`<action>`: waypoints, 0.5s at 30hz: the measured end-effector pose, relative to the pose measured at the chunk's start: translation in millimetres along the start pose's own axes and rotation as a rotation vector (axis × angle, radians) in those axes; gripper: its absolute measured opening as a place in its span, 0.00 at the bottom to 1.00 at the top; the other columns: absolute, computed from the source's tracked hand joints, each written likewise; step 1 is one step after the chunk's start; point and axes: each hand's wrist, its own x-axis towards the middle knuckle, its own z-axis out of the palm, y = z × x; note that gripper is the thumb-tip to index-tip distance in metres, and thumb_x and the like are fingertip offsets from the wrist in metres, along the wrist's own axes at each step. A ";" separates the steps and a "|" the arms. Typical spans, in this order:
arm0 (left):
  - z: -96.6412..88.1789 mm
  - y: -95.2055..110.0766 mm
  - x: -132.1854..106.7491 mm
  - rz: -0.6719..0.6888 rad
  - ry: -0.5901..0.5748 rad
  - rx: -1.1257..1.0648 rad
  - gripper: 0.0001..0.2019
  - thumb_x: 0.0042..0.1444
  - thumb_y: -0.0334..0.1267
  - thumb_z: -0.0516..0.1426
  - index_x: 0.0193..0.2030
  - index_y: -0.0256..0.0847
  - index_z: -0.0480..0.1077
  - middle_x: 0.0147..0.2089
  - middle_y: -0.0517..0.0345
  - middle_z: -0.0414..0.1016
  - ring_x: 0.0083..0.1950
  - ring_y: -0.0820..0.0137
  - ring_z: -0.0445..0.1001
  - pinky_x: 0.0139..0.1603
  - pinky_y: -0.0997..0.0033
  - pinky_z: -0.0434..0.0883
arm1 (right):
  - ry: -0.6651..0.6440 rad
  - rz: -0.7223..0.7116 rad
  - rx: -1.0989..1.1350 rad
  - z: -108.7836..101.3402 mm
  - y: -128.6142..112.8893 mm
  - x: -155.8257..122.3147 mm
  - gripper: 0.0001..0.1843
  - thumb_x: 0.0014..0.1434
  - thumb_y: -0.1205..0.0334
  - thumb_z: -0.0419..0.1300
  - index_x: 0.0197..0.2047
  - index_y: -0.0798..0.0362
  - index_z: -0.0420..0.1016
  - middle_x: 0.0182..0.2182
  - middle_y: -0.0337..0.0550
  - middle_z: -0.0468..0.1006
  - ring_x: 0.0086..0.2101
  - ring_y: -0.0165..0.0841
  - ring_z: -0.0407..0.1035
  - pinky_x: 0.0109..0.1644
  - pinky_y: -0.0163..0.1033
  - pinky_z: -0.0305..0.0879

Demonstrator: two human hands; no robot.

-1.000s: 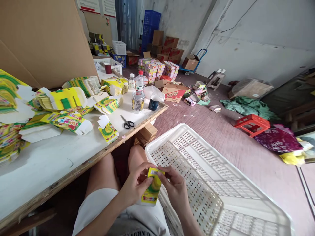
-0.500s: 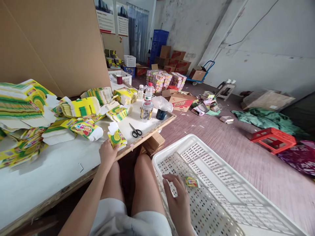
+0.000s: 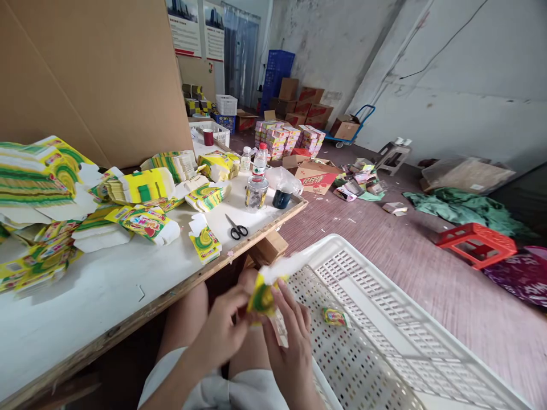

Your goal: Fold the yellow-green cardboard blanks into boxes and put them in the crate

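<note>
Both my hands meet over my lap and hold a flat yellow-green carton blank (image 3: 265,287) with white flaps, blurred by motion. My left hand (image 3: 221,330) grips it from the left, fingers curled. My right hand (image 3: 287,341) holds it from the right and below. A folded small box (image 3: 335,316) lies in the white slatted crate (image 3: 384,296) just right of my hands. A short pile of the same blanks (image 3: 205,242) rests near the table edge above my left hand.
The white table (image 3: 106,285) carries stacks of flat cartons (image 3: 38,176), scissors (image 3: 236,228), a jar (image 3: 255,192), a water bottle (image 3: 260,160) and a dark cup (image 3: 281,198). A red stool (image 3: 476,244), green cloth (image 3: 461,208) and cardboard boxes (image 3: 314,173) lie on the floor.
My left hand took a blank from the pile on the table and brought it down to my lap. My right hand left the crate, where a folded box now lies, and joined it.
</note>
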 end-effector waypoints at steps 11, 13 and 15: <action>35.6 -10.0 -31.4 -0.339 -0.387 -0.936 0.26 0.58 0.58 0.60 0.49 0.36 0.80 0.36 0.47 0.81 0.36 0.63 0.79 0.40 0.67 0.72 | -0.018 0.225 0.381 3.9 -10.3 -10.8 0.07 0.67 0.66 0.55 0.48 0.47 0.67 0.31 0.37 0.72 0.28 0.30 0.71 0.32 0.32 0.72; 42.9 -11.9 -35.5 -0.378 -0.323 -0.976 0.25 0.55 0.56 0.64 0.49 0.36 0.80 0.36 0.48 0.82 0.37 0.63 0.80 0.40 0.68 0.72 | 0.028 0.213 0.375 4.8 -13.5 -11.2 0.05 0.68 0.66 0.54 0.46 0.47 0.67 0.29 0.36 0.72 0.26 0.29 0.70 0.29 0.31 0.70; 47.6 -12.2 -39.2 -0.384 -0.265 -1.013 0.26 0.53 0.57 0.65 0.51 0.37 0.80 0.37 0.48 0.83 0.39 0.62 0.80 0.41 0.68 0.72 | 0.052 0.201 0.350 4.8 -14.8 -9.7 0.05 0.68 0.67 0.55 0.45 0.48 0.68 0.29 0.35 0.72 0.25 0.28 0.69 0.28 0.30 0.68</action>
